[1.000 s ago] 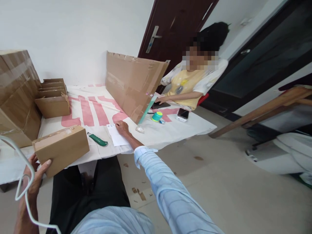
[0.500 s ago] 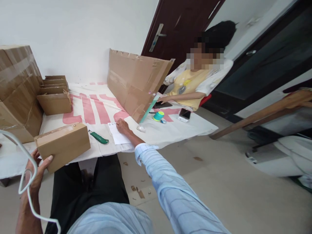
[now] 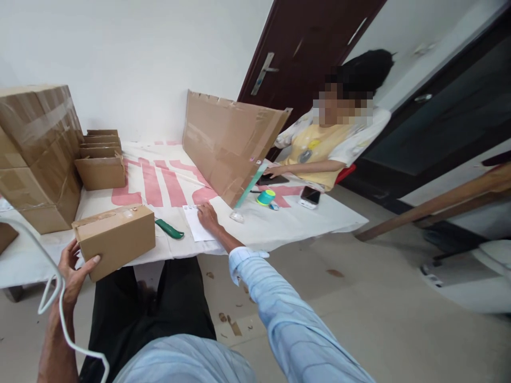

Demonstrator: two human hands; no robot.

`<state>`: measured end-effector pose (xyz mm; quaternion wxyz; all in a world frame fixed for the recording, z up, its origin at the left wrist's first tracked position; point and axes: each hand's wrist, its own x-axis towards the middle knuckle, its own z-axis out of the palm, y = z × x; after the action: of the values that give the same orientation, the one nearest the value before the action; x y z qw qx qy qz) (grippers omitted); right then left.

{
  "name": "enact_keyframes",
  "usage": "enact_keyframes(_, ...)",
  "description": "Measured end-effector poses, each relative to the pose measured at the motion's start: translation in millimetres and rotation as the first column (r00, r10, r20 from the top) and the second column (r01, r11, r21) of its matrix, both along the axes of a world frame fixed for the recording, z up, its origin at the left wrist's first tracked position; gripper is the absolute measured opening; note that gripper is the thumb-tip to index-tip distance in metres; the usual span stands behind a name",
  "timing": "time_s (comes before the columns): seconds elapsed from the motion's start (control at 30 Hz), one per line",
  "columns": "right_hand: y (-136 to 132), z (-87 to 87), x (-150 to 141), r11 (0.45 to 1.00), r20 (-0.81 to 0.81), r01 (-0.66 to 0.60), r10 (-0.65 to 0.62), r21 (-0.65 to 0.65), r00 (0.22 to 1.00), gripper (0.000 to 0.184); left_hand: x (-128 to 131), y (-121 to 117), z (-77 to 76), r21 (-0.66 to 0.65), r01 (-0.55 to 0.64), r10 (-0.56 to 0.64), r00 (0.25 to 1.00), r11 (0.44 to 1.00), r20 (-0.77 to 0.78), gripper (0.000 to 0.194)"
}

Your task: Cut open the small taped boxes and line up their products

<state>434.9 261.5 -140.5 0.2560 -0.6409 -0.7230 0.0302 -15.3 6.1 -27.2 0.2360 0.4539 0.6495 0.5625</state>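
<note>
My left hand (image 3: 77, 271) grips the near end of a small taped cardboard box (image 3: 115, 239), holding it at the table's front edge. My right hand (image 3: 208, 216) reaches forward and rests with fingers bent on a white paper slip (image 3: 195, 226) lying on the table. A green-handled utility knife (image 3: 170, 229) lies between the box and the slip. A white cable (image 3: 51, 298) loops over my left wrist.
A white cloth with red lettering (image 3: 159, 183) covers the table. Large taped cartons (image 3: 35, 154) and a row of small boxes (image 3: 101, 165) stand at the left. An upright cardboard sheet (image 3: 227, 143) divides the table; a seated person (image 3: 319, 154), a teal tape roll (image 3: 266, 197) and a phone (image 3: 310, 195) are beyond it.
The view has shifted a little to the left and down. My left hand has brought the box slightly up and right. My right hand stays on the paper slip.
</note>
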Motion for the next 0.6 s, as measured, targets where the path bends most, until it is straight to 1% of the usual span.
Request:
enact_keyframes(0.1,-2,-1.6,0,1.0,-0.042,0.025,-0.025,-0.007,0.999,0.033,-2,0,0.0,-0.03,0.04,-0.037,0.993,0.999,0.11,0.104)
enact_keyframes(0.23,-2,-0.3,1,0.998,-0.095,0.062,-0.063,-0.01,0.994,0.036,-5,0,-0.9,-0.021,0.085,-0.081,0.989,0.996,0.12,0.105)
enact_keyframes(0.3,-3,0.5,2,0.997,-0.119,0.075,-0.075,-0.008,0.99,0.037,-3,-1,-1.6,-0.015,0.107,-0.105,0.989,0.994,0.101,0.108)
enact_keyframes(0.4,-11,-1.0,2,0.997,-0.151,0.077,-0.075,0.003,0.986,0.037,8,-6,-1.8,0.037,0.128,-0.129,0.991,0.991,0.029,0.112)
enact_keyframes(0.47,-18,-3.8,2,0.997,-0.169,0.069,-0.066,0.016,0.983,0.039,16,-10,-2.3,0.077,0.135,-0.134,0.991,0.988,-0.02,0.112)
enact_keyframes(0.6,-30,-10.0,4,0.998,-0.191,0.046,-0.038,0.04,0.981,0.041,25,-15,-8.0,0.097,0.126,-0.116,0.988,0.987,-0.098,0.113)
